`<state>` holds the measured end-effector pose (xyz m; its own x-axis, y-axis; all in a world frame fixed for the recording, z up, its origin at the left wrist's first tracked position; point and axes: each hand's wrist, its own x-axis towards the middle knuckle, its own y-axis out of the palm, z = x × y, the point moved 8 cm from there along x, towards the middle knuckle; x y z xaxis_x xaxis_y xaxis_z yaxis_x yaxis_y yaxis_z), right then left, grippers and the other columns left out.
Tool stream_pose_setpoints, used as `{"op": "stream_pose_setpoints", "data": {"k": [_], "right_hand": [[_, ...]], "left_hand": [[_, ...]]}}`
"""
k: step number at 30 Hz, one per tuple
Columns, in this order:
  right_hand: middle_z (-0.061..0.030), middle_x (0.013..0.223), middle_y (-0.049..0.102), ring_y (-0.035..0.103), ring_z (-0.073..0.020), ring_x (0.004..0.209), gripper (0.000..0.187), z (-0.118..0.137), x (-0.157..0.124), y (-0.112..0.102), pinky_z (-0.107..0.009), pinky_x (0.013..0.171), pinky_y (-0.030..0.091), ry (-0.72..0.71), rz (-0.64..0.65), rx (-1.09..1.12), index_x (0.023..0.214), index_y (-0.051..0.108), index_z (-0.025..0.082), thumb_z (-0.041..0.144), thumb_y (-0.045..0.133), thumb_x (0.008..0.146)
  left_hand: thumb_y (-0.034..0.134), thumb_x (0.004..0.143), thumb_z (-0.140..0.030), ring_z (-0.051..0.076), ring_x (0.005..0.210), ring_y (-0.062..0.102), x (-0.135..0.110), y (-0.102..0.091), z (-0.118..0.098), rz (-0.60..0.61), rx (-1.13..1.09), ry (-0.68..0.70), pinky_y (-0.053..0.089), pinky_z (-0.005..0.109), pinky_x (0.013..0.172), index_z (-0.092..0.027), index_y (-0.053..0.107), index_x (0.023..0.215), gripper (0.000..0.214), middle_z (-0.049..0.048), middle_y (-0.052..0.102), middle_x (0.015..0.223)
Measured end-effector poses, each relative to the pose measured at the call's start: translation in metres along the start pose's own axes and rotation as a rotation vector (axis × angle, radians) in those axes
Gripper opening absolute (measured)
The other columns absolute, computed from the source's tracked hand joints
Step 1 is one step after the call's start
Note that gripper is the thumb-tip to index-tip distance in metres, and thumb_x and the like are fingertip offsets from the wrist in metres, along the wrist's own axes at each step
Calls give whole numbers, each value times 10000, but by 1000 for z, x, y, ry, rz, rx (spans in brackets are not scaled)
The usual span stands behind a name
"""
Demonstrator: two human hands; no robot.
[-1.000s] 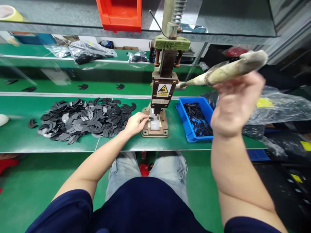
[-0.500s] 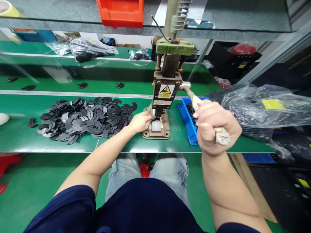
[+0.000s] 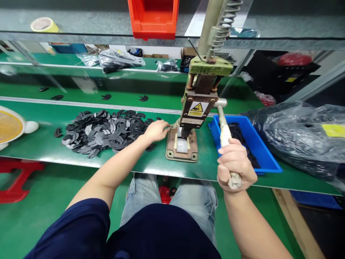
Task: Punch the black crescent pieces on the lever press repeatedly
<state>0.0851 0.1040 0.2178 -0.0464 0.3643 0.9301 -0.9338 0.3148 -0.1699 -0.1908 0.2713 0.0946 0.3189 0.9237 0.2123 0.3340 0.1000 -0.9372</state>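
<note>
My right hand [image 3: 235, 165] is wrapped around the lever handle [image 3: 225, 135] of a hand press [image 3: 198, 104]; pale wrapping covers the grip. Just left of the press base [image 3: 182, 157], my left hand [image 3: 157, 131] hovers with fingers loosely apart, and no part shows in it. A translucent whitish block [image 3: 182, 145] sits on the base, in front of the press head. Dark curved flat pieces [image 3: 105, 135] lie in a heap beyond my left forearm, and a few of them are partly hidden behind that hand.
Right of the press stands a blue bin [image 3: 265, 154] holding dark pieces. Plastic-wrapped bundles [image 3: 302, 133] crowd the right side. A white-rimmed fan [image 3: 16, 126] is at the left edge. Overhead, a shelf carries an orange bin [image 3: 153, 21] and a tape roll [image 3: 44, 25].
My left hand has drawn back leftward from under the press head. My right hand has lowered with the lever handle. The view has swung left, showing the fan and more of the blue bin.
</note>
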Motion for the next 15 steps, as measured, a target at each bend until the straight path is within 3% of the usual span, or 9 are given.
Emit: {"op": "stream_pose_setpoints", "data": {"k": [3, 6, 10, 15], "right_hand": [[47, 636, 612, 708, -230, 762, 173, -2, -2, -1, -644, 1030, 577, 3, -19, -29, 721, 536, 302, 326, 629, 865], [43, 638, 605, 718, -245, 776, 140, -5, -5, -2, -659, 1044, 570, 4, -16, -51, 749, 551, 321, 348, 626, 864], [44, 636, 606, 714, -239, 759, 151, -5, -7, -2, -653, 1035, 579, -10, -5, -66, 749, 543, 314, 359, 625, 869], [48, 635, 618, 706, -215, 738, 196, -1, -2, -1, -621, 1018, 600, -17, -7, -87, 730, 513, 294, 362, 606, 888]], "left_hand": [[587, 1005, -438, 382, 1226, 634, 23, -14, 59, -13, 177, -289, 490, 506, 1041, -140, 710, 1236, 397, 211, 718, 1240], [634, 943, -611, 438, 1307, 578, 41, -4, 90, 114, 243, -418, 453, 548, 1068, -111, 652, 1299, 614, 268, 686, 1312], [739, 872, -585, 412, 1310, 579, 51, 18, 87, 205, 208, -401, 442, 509, 1082, -131, 603, 1327, 657, 245, 695, 1302], [725, 888, -207, 303, 1087, 687, 44, 16, 57, 98, -53, -249, 501, 375, 938, -159, 588, 1269, 408, 152, 738, 1144]]}}
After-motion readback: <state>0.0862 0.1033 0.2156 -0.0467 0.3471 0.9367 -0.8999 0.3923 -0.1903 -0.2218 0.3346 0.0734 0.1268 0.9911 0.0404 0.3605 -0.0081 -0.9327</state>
